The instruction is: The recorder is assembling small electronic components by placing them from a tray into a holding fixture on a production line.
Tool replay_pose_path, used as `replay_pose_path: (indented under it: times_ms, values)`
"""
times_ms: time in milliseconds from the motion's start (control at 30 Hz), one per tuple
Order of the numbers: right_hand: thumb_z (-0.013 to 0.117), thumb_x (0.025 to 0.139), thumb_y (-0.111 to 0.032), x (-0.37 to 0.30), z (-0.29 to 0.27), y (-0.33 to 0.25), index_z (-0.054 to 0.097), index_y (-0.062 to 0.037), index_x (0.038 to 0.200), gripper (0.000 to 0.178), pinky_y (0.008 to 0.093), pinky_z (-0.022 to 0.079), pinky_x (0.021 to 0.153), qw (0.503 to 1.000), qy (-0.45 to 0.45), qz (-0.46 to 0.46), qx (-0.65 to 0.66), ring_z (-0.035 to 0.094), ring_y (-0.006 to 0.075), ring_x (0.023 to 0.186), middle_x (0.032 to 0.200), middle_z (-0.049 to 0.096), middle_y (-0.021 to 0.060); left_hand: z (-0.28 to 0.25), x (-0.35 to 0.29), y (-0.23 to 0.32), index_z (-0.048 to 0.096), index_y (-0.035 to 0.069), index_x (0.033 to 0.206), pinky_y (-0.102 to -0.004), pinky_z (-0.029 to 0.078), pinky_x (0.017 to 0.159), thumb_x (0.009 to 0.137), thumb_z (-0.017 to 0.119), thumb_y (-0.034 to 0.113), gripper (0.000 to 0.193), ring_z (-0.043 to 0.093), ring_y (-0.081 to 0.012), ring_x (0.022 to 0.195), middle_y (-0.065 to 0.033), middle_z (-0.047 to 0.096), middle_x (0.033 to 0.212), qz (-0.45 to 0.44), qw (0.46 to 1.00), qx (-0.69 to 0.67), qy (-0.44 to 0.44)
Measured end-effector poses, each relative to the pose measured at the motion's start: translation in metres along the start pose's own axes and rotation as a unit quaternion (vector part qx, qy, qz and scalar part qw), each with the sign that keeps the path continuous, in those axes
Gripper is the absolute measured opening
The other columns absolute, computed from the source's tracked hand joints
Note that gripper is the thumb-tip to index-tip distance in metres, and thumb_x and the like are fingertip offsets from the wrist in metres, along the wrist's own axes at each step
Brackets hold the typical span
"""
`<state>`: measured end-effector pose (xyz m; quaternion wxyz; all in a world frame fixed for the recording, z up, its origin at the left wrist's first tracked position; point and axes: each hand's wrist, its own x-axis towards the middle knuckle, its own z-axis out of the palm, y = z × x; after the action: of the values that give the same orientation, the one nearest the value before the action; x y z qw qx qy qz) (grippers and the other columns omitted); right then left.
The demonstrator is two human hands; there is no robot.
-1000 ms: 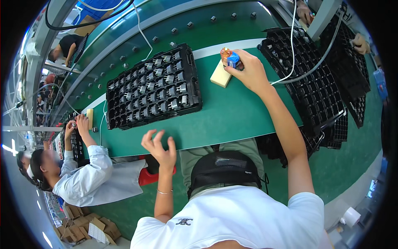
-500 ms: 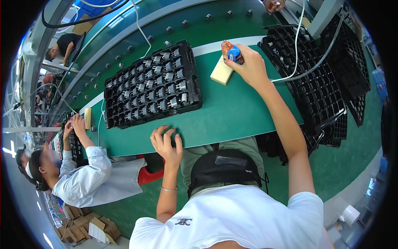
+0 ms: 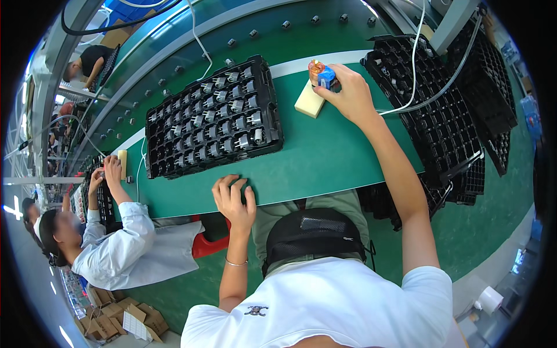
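Okay so my right hand [image 3: 351, 95] is wrapped around this blue-and-orange container [image 3: 326, 77] by the yellow block [image 3: 310, 101], toward the green worktable's [image 3: 313, 156] far edge. My left hand [image 3: 235, 204]'s loosely open, fingers half curled, over the near edge below the black tray [image 3: 272, 104].

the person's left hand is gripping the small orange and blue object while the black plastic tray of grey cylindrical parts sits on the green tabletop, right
Wrong hand: the head view shows the person's right hand gripping the small orange and blue object. The black plastic tray of grey cylindrical parts does sit on the green tabletop.
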<state>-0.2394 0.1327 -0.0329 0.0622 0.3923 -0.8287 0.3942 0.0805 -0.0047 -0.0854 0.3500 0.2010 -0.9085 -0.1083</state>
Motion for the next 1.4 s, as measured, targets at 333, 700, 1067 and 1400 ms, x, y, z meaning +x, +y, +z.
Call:
replay_pose_path:
  times_ms: [333, 700, 1067, 1400]
  values:
    - [0.079, 0.073, -0.026, 0.004, -0.002, 0.001, 0.065, -0.0003, 0.104, 0.042, 0.0357, 0.05, 0.07, 1.0, -0.004, -0.007, 0.007, 0.063, 0.0277, 0.077, 0.09, 0.065, 0.0131, 0.001, 0.004, 0.0, 0.063, 0.003, 0.089, -0.0421, 0.044, 0.083, 0.075, 0.063, 0.006, 0.015, 0.054, -0.0327, 0.097, -0.0113, 0.06, 0.099, 0.008, 1.0, -0.002, 0.0]
    - [0.075, 0.07, -0.025, 0.08, 0.025, 0.004, 0.063, -0.0062, 0.109, 0.045, 0.0407, 0.052, 0.073, 0.997, 0.046, -0.041, -0.037, 0.065, 0.0383, 0.082, 0.09, 0.067, 0.0184, -0.009, 0.006, -0.01, 0.062, 0.007, 0.086, -0.0402, 0.042, 0.074, 0.072, 0.065, 0.01, 0.015, 0.057, -0.0292, 0.09, -0.0088, 0.061, 0.096, -0.004, 1.0, -0.004, 0.013]
    - [0.068, 0.077, -0.031, 0.164, 0.087, 0.045, 0.059, -0.0068, 0.127, 0.057, 0.0433, 0.05, 0.083, 0.996, 0.026, -0.022, -0.087, 0.065, 0.0403, 0.095, 0.1, 0.068, 0.0229, -0.014, -0.006, -0.009, 0.061, 0.01, 0.09, -0.0362, 0.042, 0.075, 0.075, 0.068, 0.013, 0.017, 0.056, -0.0243, 0.092, -0.0052, 0.059, 0.099, -0.028, 0.999, -0.009, 0.042]
    - [0.069, 0.086, -0.019, 0.131, 0.048, 0.006, 0.059, -0.0037, 0.125, 0.044, 0.0342, 0.049, 0.09, 0.99, 0.097, -0.06, 0.08, 0.066, 0.0241, 0.097, 0.107, 0.069, 0.0154, -0.08, 0.059, -0.056, 0.059, 0.01, 0.092, -0.0416, 0.042, 0.083, 0.075, 0.069, 0.01, 0.02, 0.053, -0.0306, 0.103, -0.0073, 0.056, 0.103, 0.021, 0.995, -0.039, 0.092]
